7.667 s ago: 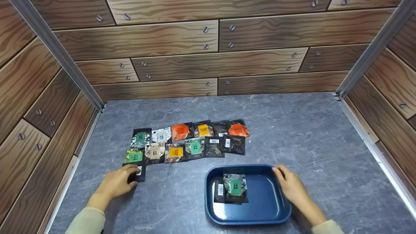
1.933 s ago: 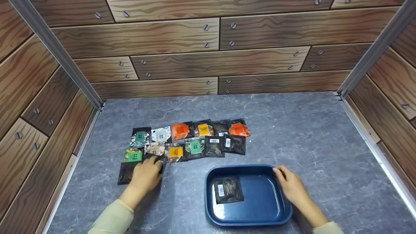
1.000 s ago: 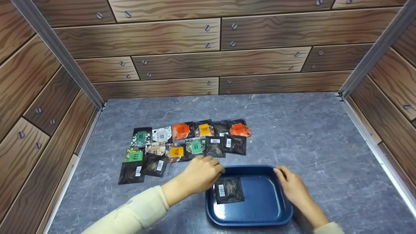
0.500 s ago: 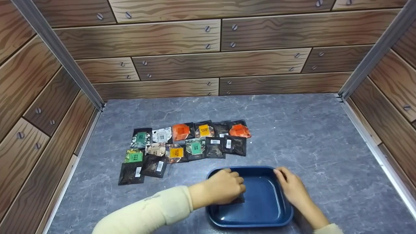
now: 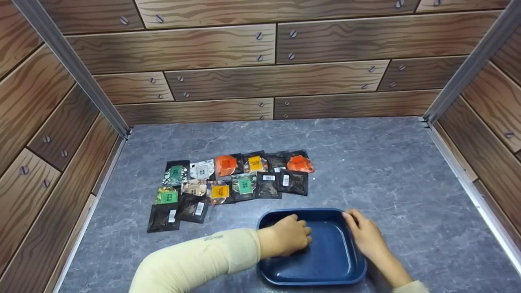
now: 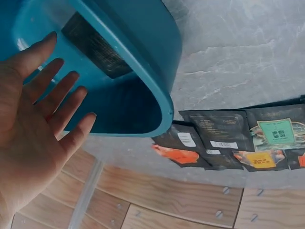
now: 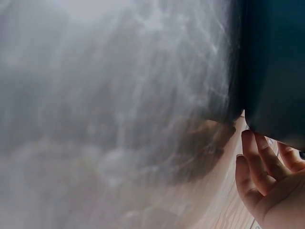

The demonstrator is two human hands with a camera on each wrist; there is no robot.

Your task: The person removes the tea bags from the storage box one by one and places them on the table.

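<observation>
My left hand (image 5: 291, 236) reaches into the blue tray (image 5: 315, 282). In the left wrist view, the left hand's fingers are spread, with nothing between them. A black sachet (image 6: 97, 47) lies in the tray near the fingertips; in the head view the hand hides it. My right hand (image 5: 368, 238) grips the tray's far right corner by the rim. The right wrist view shows the right hand's fingers (image 7: 269, 164) against the tray's outer wall. Two face-down black sachets with barcodes, one at the left (image 5: 164, 217) and one overlapping it (image 5: 192, 208), lie beyond the left forearm.
Two rows of sachets lie on the grey marbled table (image 5: 366, 162), including a green-label one (image 5: 244, 186), an orange one (image 5: 300, 163) and black ones (image 5: 294, 182). Wood-patterned walls (image 5: 272, 81) enclose the table at the back and both sides.
My left hand set down a black sachet at the left, then another beside it. The green-label sachet has left the tray. The left hand has come back into the tray; the right hand stays put.
</observation>
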